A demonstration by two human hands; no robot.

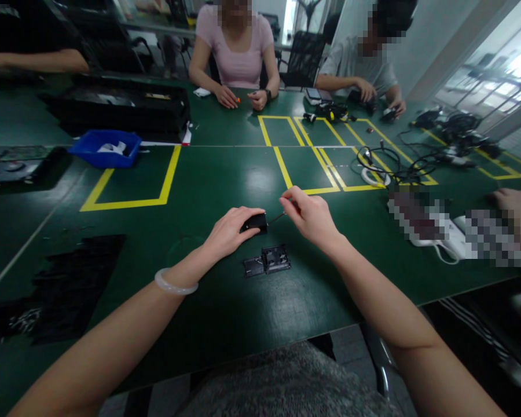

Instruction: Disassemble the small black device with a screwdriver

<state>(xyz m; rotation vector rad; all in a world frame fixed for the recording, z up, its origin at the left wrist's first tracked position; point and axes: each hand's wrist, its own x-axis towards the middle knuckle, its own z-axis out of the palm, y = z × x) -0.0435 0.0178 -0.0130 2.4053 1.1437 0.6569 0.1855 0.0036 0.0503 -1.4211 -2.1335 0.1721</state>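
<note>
My left hand (231,230) is closed round a small black box-shaped part (257,223) on the green table, thumb on its near side and fingers over its top. Between the fingertips of my right hand (306,214) is a thin-shafted tool, perhaps a screwdriver (276,219); its shaft points left, with the tip close to the right end of the black part. Whether the tip touches cannot be told, and the handle is hidden in my fingers. Just nearer to me lie two flat black plastic pieces (276,258), side by side, with small details on them.
At the left are a stack of black parts (80,284), a blue bin (108,149) with white scraps and a long black crate (121,107). Black cables (399,165) lie at the right, near a white power strip (454,243). Several people sit around the table.
</note>
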